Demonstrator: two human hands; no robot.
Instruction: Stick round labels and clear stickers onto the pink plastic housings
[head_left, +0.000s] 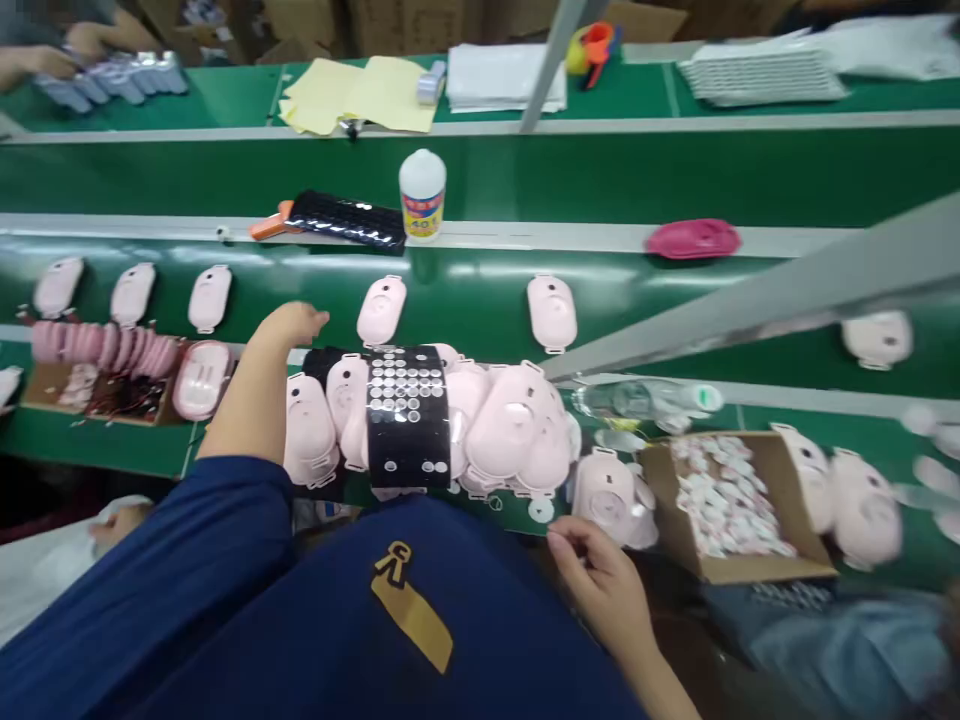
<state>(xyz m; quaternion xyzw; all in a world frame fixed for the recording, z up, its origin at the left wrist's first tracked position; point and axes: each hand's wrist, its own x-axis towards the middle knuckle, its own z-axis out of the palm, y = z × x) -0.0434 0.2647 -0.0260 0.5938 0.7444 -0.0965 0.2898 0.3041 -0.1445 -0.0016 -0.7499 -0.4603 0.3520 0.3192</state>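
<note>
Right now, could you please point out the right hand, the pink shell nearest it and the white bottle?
Right hand [601,578]: head view, middle of hand.
Pink shell [606,496]: head view, upper face.
White bottle [423,206]: head view, printed label.

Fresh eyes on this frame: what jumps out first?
Probably the black sheet with white dots, curved over the heap of pale pink covers right in front of the person. Next, the white bottle on the ledge beyond, and the open cardboard box of small white pieces at the right.
</note>
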